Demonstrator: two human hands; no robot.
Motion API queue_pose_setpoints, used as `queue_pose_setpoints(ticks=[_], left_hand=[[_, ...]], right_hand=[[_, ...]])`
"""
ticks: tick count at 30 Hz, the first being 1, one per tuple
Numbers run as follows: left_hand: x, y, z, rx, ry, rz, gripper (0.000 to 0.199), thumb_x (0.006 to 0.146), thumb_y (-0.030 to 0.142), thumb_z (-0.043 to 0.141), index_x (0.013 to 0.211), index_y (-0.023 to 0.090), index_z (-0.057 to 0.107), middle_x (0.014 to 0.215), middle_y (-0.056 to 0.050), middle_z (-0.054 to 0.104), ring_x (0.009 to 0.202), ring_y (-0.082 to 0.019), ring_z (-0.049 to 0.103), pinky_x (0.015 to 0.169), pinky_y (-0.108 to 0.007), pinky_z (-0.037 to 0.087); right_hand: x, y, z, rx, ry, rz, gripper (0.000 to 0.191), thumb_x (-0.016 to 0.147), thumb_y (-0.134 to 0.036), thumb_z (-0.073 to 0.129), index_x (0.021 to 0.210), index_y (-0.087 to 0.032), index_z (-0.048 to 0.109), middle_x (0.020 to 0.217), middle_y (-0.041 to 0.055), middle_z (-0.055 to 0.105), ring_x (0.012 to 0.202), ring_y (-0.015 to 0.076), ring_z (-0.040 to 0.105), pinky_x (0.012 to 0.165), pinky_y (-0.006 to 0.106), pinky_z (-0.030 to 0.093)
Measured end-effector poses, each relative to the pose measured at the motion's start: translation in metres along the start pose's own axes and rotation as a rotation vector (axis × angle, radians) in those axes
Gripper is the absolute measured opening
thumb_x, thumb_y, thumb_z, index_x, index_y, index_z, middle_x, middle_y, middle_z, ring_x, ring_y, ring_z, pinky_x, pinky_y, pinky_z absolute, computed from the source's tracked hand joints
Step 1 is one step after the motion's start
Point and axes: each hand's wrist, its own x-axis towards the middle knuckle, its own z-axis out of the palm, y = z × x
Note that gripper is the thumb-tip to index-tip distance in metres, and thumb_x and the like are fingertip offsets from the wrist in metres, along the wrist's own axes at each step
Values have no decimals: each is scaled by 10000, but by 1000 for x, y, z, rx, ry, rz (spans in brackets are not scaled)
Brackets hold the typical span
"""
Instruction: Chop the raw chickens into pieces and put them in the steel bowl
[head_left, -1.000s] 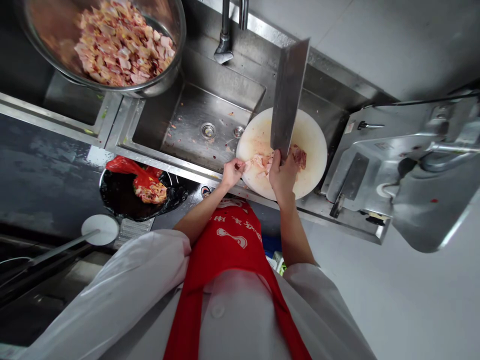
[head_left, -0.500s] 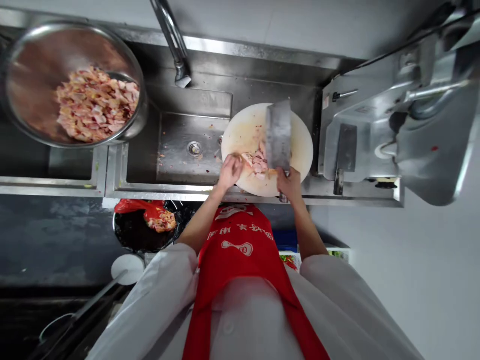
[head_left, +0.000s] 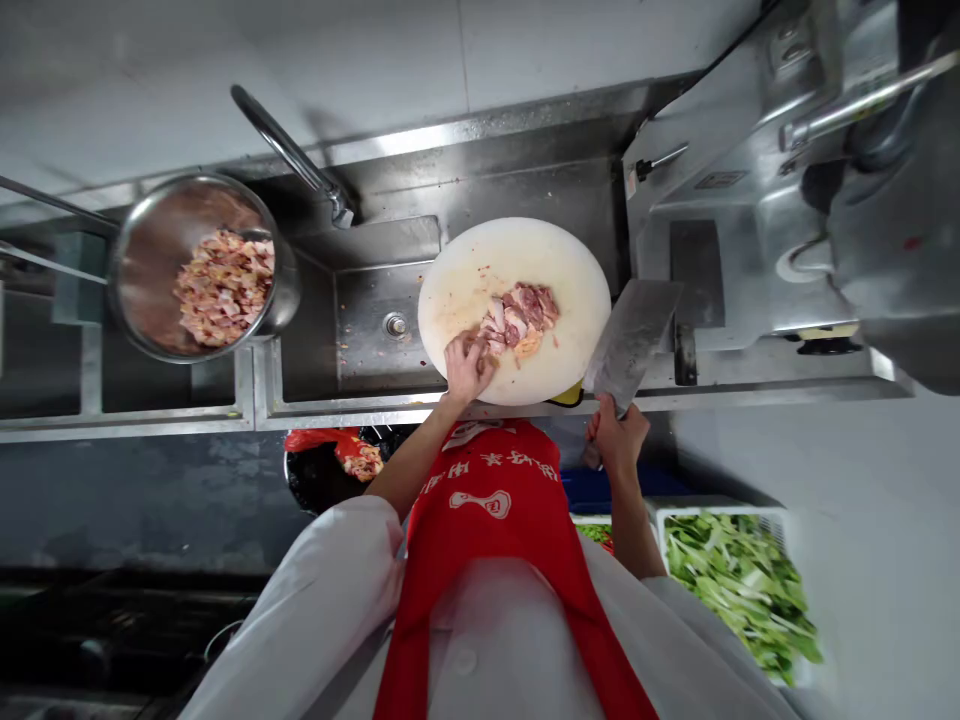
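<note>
A heap of chopped raw meat (head_left: 521, 320) lies on the round white cutting board (head_left: 465, 270), over the sink's right part. My left hand (head_left: 469, 367) rests at the heap's lower left, its fingers curled onto the nearest pieces. Off the board's lower right edge, my right hand (head_left: 621, 440) is wrapped around the handle of a cleaver (head_left: 634, 335). Its broad blade points up and to the right, apart from the meat.
A steel bowl (head_left: 142, 310) of cut meat stands at left near the faucet (head_left: 292, 155). A metal machine (head_left: 735, 240) is at right. Below lie a crate of leafy greens (head_left: 742, 580) and a black-lined bin (head_left: 319, 480). A drain (head_left: 394, 325) shows in the sink.
The cleaver has gone from above the board to beyond its right edge, carried by my right hand. My left hand stays by the meat. The view has shifted, showing the greens.
</note>
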Motion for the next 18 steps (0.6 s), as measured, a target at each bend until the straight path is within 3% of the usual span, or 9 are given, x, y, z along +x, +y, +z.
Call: queue_pose_setpoints(ticks=[4, 8, 11, 14, 18], left_hand=[[4, 13, 5, 94, 14, -13, 465, 882, 388, 580, 1321, 235, 603, 1261, -170, 556, 1230, -378, 420, 1042, -548, 314], [-7, 1, 7, 71, 10, -33, 356, 846, 347, 608, 1167, 210, 676, 1152, -164, 578, 1141, -347, 467, 993, -522, 380], [-10, -7, 9, 10, 103, -62, 276, 840, 304, 592, 1082, 196, 667, 1110, -151, 565, 1118, -307, 493, 985, -492, 420], [-4, -5, 14, -12, 172, -58, 192, 864, 273, 557, 1013, 193, 647, 1193, -159, 546, 1164, -289, 494, 979, -476, 445], [2, 4, 17, 21, -72, 102, 110, 851, 307, 628, 908, 215, 652, 1144, -156, 614, 1164, -316, 501, 965, -510, 452]], right_hand=[[15, 2, -2, 23, -60, 16, 373, 813, -577, 588, 732, -214, 557, 405, -73, 435, 333, 122, 425, 345, 256, 358], [27, 6, -5, 45, -104, 9, 357, 810, -559, 612, 688, -237, 518, 408, -64, 445, 342, 128, 428, 352, 264, 370], [31, 10, -6, 47, -116, 14, 383, 807, -563, 626, 643, -248, 482, 406, -54, 447, 352, 132, 438, 361, 266, 379], [34, 13, -6, 77, -122, 27, 395, 809, -555, 636, 624, -247, 471, 412, -52, 452, 343, 129, 434, 355, 267, 374], [39, 16, -4, 88, -133, 4, 394, 821, -538, 624, 614, -240, 472, 407, -63, 441, 327, 122, 421, 355, 263, 367]])
